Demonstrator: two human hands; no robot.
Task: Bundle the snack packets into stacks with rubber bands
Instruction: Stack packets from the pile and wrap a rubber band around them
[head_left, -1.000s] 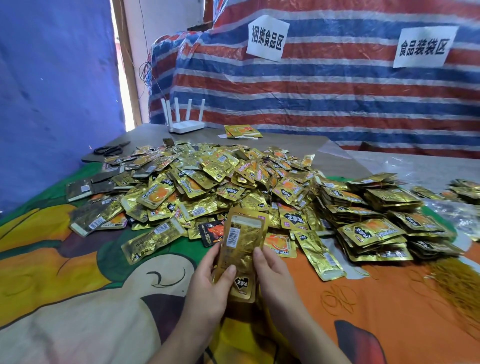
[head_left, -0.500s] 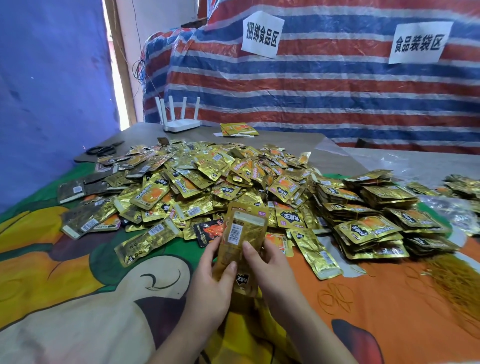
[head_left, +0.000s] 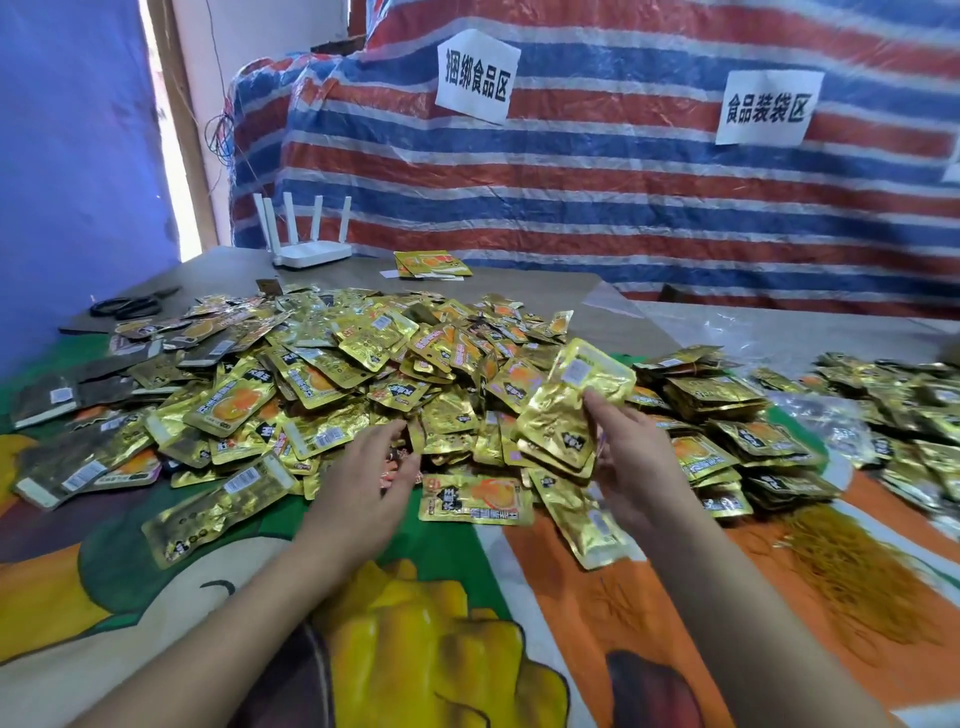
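- right hand (head_left: 636, 457) pinches a small stack of gold packets (head_left: 569, 410), thumb on the near face, fingers behind; stack held tilted above the near right edge of the loose packet pile (head_left: 332, 374).
- left hand (head_left: 363, 483) reaches palm-down to the near edge of the pile, fingers loosely bent over the packets there; whether it has hold of one, cannot tell.
- single packet with an orange picture (head_left: 475, 500) lies flat just on the near side of the pile, between the two hands.
- long gold packet (head_left: 587, 519) lies at an angle just right of that one, below the held stack.
- another long packet (head_left: 218, 506) lies at the pile's near left edge.
- bundled stacks (head_left: 727, 415) sit to the right of the pile, touching its edge.
- heap of rubber bands (head_left: 852, 571) lies near-right of the pile, on the near side of the bundles.
- printed cloth (head_left: 441, 623) under all of it.
- white router (head_left: 311, 244) beyond the pile's far left side; scissors (head_left: 130, 306) at the far left corner.
- striped tarp (head_left: 623, 182) behind the pile carries two paper signs (head_left: 478, 75).
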